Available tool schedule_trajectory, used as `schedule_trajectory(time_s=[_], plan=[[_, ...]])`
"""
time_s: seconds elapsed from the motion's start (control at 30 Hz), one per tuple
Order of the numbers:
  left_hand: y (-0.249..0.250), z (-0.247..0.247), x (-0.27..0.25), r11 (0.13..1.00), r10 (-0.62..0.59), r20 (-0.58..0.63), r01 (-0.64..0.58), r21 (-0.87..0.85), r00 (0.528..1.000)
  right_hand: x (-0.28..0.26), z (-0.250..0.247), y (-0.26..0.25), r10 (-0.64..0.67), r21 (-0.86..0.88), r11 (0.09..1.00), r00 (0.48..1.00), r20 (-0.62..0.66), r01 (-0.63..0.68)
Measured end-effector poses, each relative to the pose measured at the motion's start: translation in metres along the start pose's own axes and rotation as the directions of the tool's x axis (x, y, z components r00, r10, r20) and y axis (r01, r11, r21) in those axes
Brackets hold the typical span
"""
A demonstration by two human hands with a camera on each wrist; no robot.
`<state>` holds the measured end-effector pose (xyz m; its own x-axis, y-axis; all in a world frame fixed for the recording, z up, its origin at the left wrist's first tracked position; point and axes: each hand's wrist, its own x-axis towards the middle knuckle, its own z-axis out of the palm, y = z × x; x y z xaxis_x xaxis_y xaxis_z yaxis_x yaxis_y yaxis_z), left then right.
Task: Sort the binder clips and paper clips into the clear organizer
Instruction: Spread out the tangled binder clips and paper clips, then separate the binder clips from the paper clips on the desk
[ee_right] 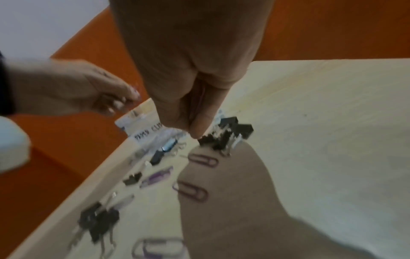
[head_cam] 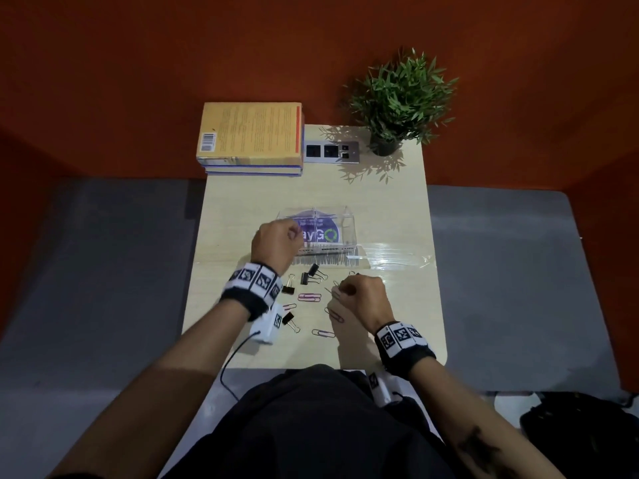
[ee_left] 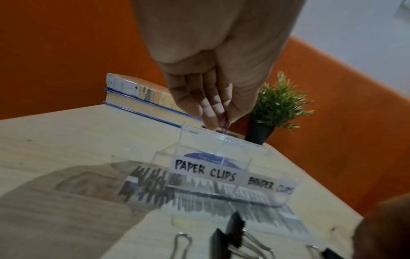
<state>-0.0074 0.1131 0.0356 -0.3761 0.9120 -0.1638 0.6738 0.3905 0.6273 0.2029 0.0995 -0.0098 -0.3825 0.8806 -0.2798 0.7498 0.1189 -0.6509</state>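
Paper clip (ee_left: 224,124): thin, light, bendy wire. The left hand (head_cam: 275,244) pinches it over the organizer (head_cam: 349,221); right hand (head_cam: 363,297) pinches another clip.

The right wrist view was smeared by motion: the binder clips (ee_right: 224,135) past the right hand (ee_right: 193,98) and the organizer (ee_right: 144,129) label could not be read clearly. That hand's fingertips hid whatever they pinched. In the left wrist view, the bottom edge cut off two binder clips (ee_left: 230,240), and the left hand (ee_left: 213,91) covered most of its paper clip (ee_left: 224,125).
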Motion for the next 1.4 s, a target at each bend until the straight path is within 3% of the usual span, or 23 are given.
schedule_trajectory(time_s=[0.17, 0.37, 0.57, 0.7, 0.8, 0.87, 0.97, 1.03, 1.23, 1.3, 1.4], plan=[[-0.006, 0.004, 0.026, 0.997, -0.05, 0.098, 0.044, 0.065, 0.994, 0.023, -0.032, -0.034, -0.025, 0.134, 0.991, 0.999, -0.039, 0.03], [-0.036, -0.008, -0.012, 0.999, -0.038, -0.082, 0.039, 0.011, 0.996, 0.082, -0.03, -0.086, -0.127, 0.082, 0.988, 0.987, -0.097, 0.135], [-0.068, 0.0, -0.069, 0.997, -0.07, 0.012, 0.07, -0.016, 0.997, 0.105, -0.02, -0.098, -0.233, -0.055, 0.972, 0.969, -0.082, 0.229], [-0.073, 0.013, -0.094, 0.99, 0.045, 0.12, -0.06, 0.128, 0.992, 0.081, -0.02, -0.08, -0.33, -0.064, 0.944, 0.933, -0.143, 0.324], [-0.074, 0.022, -0.097, 0.944, 0.154, 0.205, -0.206, 0.258, 0.966, 0.049, -0.009, -0.056, -0.393, -0.171, 0.902, 0.918, 0.049, 0.396], [-0.076, 0.028, -0.094, 0.897, 0.189, 0.261, -0.274, 0.347, 0.947, 0.03, 0.001, -0.042, -0.392, -0.261, 0.852, 0.883, 0.258, 0.455], [-0.076, 0.034, -0.089, 0.844, 0.204, 0.324, -0.334, 0.421, 0.924, 0.013, 0.016, -0.02, -0.377, -0.307, 0.798, 0.827, 0.418, 0.519], [-0.072, 0.036, -0.084, 0.821, 0.209, 0.364, -0.366, 0.439, 0.908, 0.008, 0.02, -0.009, -0.358, -0.338, 0.79, 0.832, 0.424, 0.512], [-0.054, 0.047, -0.077, 0.856, 0.256, 0.423, -0.407, 0.319, 0.869, -0.015, 0.019, 0.011, -0.198, -0.345, 0.899, 0.954, 0.226, 0.268], [-0.051, 0.052, -0.076, 0.874, 0.263, 0.405, -0.394, 0.284, 0.876, -0.023, 0.022, 0.012, -0.14, -0.348, 0.911, 0.96, 0.241, 0.22], [-0.049, 0.054, -0.078, 0.877, 0.262, 0.418, -0.395, 0.272, 0.87, -0.03, 0.028, 0.006, -0.152, -0.38, 0.884, 0.937, 0.315, 0.272]])
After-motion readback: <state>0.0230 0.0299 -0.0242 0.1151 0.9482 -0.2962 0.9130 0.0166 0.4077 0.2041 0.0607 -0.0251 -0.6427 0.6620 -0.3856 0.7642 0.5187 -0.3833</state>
